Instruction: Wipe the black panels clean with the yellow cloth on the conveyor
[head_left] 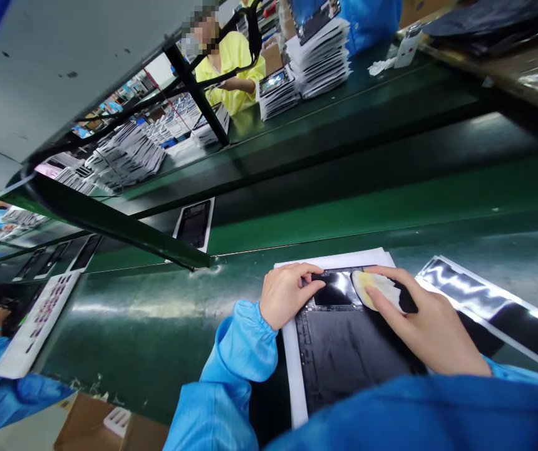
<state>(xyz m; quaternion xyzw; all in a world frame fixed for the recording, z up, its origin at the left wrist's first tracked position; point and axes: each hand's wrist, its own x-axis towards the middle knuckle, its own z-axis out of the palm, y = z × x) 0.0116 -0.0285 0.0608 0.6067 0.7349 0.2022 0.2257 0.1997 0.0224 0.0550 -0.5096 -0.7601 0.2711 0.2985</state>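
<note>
One dark panel (344, 351) lies flat on a white tray (292, 351) on the green worktop (156, 326), directly before the person; its long axis runs away from the person, far end toward the belt. Left hand (285, 294) rests on the panel's far left corner, fingers pressed down flat. Right hand (431, 329) presses one yellowish pad (372, 288) against the panel's far end, fingers extended on top of it, not closed around it. Just right lies one glossy strip (485, 300) in a white tray, angled. One further tray with panel (194, 223) sits on the belt beyond. Two white stacks (306, 69) stand well apart, near a person in yellow (231, 62). A green frame bar (109, 219) crosses at left.
</note>
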